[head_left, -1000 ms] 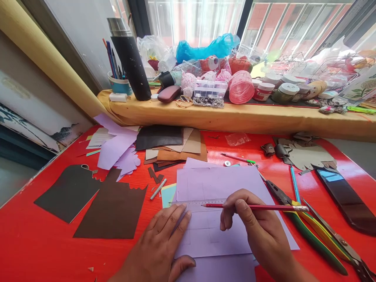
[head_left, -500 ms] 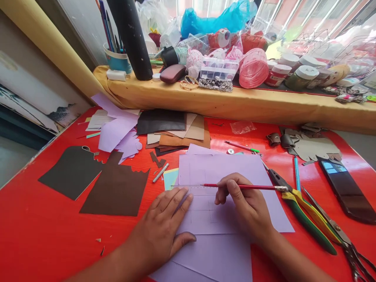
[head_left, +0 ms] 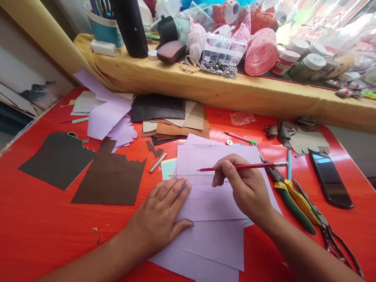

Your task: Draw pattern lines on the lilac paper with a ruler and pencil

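Observation:
A lilac paper sheet (head_left: pixel 223 158) lies on the red table (head_left: pixel 44 227) in front of me, over more lilac sheets. A clear plastic ruler (head_left: pixel 199 179) rests across it. My left hand (head_left: pixel 164 213) lies flat with fingers spread, pressing the ruler's left end and the paper. My right hand (head_left: pixel 243 188) is closed round a red pencil (head_left: pixel 249 167), whose tip points left just above the ruler's upper edge.
Dark brown leather pieces (head_left: pixel 110 178) lie at the left, a stack of leather and card (head_left: pixel 173 121) behind the paper. Green-handled pliers (head_left: pixel 289 196), scissors (head_left: pixel 329 231) and a black phone (head_left: pixel 329 178) lie at the right. A cluttered yellow ledge (head_left: pixel 205 92) runs along the back.
The view has tilted down and shifted. The pencil has risen slightly off the ruler edge while both hands stay on the paper.

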`<state>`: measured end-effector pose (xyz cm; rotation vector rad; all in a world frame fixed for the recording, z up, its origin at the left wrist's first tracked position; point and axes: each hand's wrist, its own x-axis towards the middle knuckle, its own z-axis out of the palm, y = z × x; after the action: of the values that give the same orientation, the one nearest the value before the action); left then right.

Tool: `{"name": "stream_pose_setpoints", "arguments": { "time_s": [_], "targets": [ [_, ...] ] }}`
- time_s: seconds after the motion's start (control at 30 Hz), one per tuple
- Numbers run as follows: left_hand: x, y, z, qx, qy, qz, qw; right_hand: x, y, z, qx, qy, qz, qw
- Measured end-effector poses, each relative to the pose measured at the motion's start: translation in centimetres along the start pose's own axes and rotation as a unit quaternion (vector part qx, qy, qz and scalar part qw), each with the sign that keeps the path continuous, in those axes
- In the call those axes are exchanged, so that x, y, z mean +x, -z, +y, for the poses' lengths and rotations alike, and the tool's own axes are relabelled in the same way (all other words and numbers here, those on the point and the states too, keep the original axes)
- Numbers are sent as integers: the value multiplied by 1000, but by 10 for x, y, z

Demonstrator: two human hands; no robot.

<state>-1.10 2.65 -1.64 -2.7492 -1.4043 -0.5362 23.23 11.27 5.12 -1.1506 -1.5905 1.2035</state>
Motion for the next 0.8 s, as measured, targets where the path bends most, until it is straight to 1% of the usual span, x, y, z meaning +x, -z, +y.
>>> {"name": "stream_pose_setpoints", "arguments": {
  "time_s": [0.13,0.23,0.33,0.47,0.67,0.8],
  "targets": [
    [-1,-1,0,-13,9,-10,1000,9,-10,11,-14,-22,2,1000],
    [-2,-1,1,-19,10,-11,1000,9,-18,20,-10,-35,-7,999],
    [-1,0,1,-17,9,-10,1000,7,-23,24,1,-45,-1,999],
    [0,2,2,-21,10,-17,1000,7,-23,25,3,-50,-1,999],
    [1,3,2,-19,15,-10,1000,8,-22,28,-5,-48,0,999],
    [0,2,1,-18,10,-19,1000,7,-22,29,-23,-50,-1,998]
  ]
}}
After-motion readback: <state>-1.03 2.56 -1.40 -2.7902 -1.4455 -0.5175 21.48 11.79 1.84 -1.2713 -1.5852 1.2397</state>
